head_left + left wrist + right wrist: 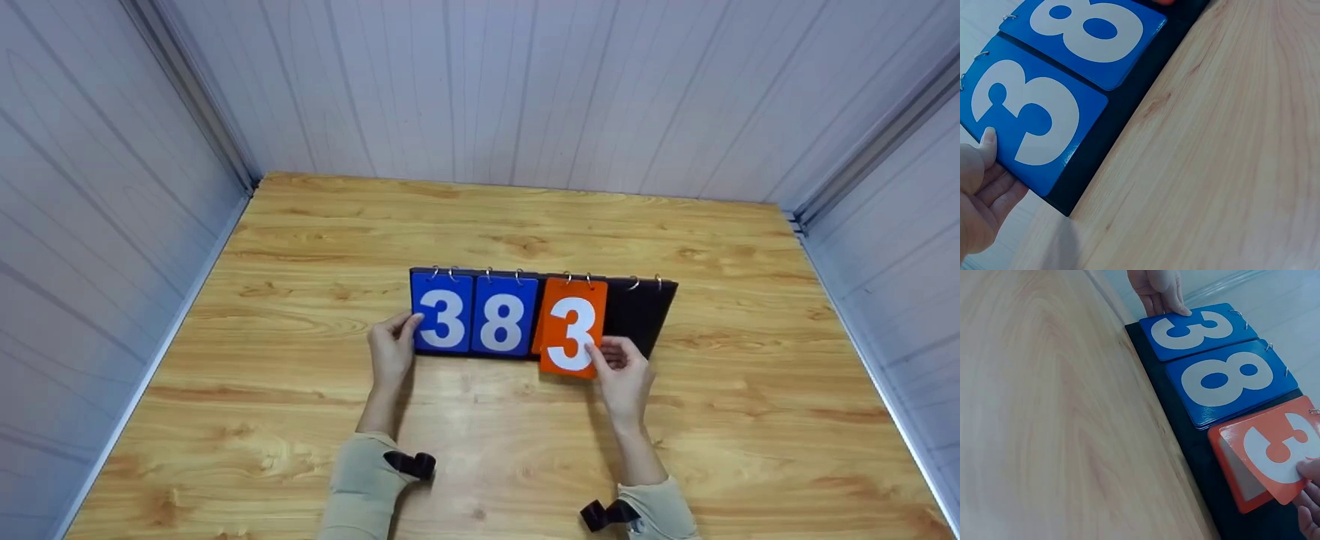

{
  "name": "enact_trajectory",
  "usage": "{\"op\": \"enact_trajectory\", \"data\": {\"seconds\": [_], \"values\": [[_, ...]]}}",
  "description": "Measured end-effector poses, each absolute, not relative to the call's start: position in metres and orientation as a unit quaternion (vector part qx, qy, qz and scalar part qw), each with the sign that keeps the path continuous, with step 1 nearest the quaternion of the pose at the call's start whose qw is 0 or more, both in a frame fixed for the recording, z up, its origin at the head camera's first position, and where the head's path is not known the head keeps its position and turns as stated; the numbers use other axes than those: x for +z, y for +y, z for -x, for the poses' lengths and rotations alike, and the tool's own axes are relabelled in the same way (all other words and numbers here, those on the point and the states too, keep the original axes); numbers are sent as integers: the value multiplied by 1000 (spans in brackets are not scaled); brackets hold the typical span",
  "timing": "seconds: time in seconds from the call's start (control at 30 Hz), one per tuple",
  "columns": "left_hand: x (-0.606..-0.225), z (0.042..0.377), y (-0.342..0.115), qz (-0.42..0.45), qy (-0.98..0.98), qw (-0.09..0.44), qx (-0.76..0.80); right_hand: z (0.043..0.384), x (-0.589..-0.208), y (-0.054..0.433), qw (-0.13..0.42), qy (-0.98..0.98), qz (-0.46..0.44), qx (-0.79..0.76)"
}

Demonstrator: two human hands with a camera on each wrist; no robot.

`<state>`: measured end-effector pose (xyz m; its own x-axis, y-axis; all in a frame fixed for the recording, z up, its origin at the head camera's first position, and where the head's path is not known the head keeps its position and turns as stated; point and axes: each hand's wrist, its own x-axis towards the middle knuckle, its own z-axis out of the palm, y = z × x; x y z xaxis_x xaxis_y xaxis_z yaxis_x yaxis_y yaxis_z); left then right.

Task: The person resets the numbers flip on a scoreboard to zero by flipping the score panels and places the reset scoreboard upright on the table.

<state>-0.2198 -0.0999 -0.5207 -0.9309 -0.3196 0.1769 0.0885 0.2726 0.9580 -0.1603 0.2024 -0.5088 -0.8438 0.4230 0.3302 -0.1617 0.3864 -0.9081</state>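
Note:
A black flip scoreboard [637, 311] stands tilted on the wooden table. It carries a blue 3 card [442, 313], a blue 8 card [502, 315] and an orange 3 card [571, 330], hung from metal rings along the top. My left hand [391, 351] grips the board's left edge, thumb on the face of the blue 3 card and fingers behind. With thumb and fingers, my right hand [626, 379] pinches the lower right side of the orange 3 card. That card is lifted off the orange card [1235, 481] beneath, whose number is mostly hidden.
Wood-grain tabletop [480, 450] surrounds the scoreboard. Pale panelled walls rise at the back [487, 90], left [97, 262] and right [892, 225]. Rings [646, 283] at the board's right end hang over bare black backing. Both sleeves bear black wrist devices.

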Motion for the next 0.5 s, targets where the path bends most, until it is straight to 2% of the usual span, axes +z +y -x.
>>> {"op": "enact_trajectory", "data": {"seconds": [0.23,0.5], "values": [[-520,218,-100,-78,-781,169,-596,153,-512,209,282,-747,-8,602],[-522,221,-99,-82,-786,161,-592,151,-514,224,272,-658,-163,683]]}}
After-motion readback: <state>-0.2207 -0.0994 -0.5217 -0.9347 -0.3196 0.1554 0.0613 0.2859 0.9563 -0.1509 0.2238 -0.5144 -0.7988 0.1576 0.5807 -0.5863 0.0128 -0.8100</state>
